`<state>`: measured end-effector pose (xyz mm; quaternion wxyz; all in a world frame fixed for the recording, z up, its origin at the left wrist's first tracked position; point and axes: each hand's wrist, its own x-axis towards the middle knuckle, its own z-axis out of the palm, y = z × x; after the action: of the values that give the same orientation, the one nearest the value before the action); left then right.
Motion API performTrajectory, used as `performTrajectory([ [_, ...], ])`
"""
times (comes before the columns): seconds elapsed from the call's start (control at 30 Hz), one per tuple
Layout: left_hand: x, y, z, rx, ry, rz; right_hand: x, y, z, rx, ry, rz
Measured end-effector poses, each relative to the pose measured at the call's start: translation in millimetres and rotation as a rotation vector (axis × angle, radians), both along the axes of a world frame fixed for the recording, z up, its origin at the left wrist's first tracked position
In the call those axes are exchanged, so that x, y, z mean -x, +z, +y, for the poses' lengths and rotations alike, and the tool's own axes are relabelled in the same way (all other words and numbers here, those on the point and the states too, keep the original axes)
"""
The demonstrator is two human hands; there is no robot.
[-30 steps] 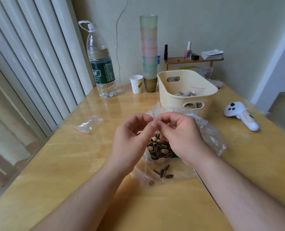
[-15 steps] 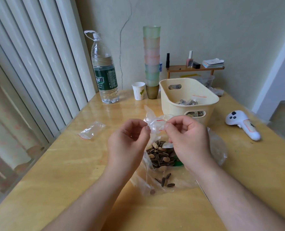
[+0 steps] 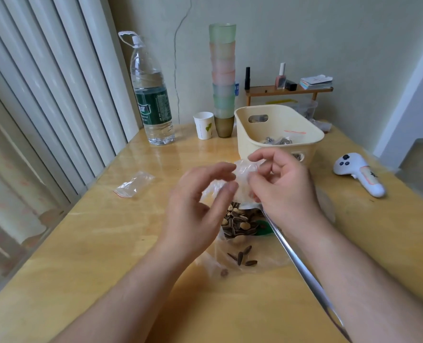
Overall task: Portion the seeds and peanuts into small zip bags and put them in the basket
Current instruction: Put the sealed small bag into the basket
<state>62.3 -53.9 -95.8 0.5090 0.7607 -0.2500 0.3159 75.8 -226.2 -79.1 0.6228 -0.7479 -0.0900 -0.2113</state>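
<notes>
Both hands hold a small clear zip bag (image 3: 242, 173) above the table's middle. My left hand (image 3: 195, 209) pinches its left side between thumb and fingers. My right hand (image 3: 282, 184) grips its right side, fingers curled. Below them lies a large clear bag of sunflower seeds and peanuts (image 3: 240, 222), with a few loose seeds (image 3: 241, 257) on its plastic. A cream basket (image 3: 252, 134) stands just behind, with filled small bags (image 3: 277, 141) inside. Another empty zip bag (image 3: 134, 184) lies to the left.
A large water bottle (image 3: 152, 100), a paper cup (image 3: 204, 125) and a tall stack of coloured cups (image 3: 222, 78) stand at the back. A white controller (image 3: 359, 173) lies at the right. A small wooden shelf (image 3: 289, 90) with bottles stands by the wall. Curtains hang on the left.
My hands have lifted away from the seed bag and spread apart, holding the small zip bag higher. The camera has tilted down a little.
</notes>
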Motion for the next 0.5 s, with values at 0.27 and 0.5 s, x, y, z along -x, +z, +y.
performTrajectory([
  [0.27, -2.2, -7.1, 6.3, -0.3, -0.146, 0.12, 3.7, 2.6, -1.7, -0.294, 0.414, 0.281],
  [0.5, -3.5, -7.1, 1.6, -0.304, -0.135, 0.229, 0.8, 1.9, -7.0, -0.303, 0.397, 0.337],
])
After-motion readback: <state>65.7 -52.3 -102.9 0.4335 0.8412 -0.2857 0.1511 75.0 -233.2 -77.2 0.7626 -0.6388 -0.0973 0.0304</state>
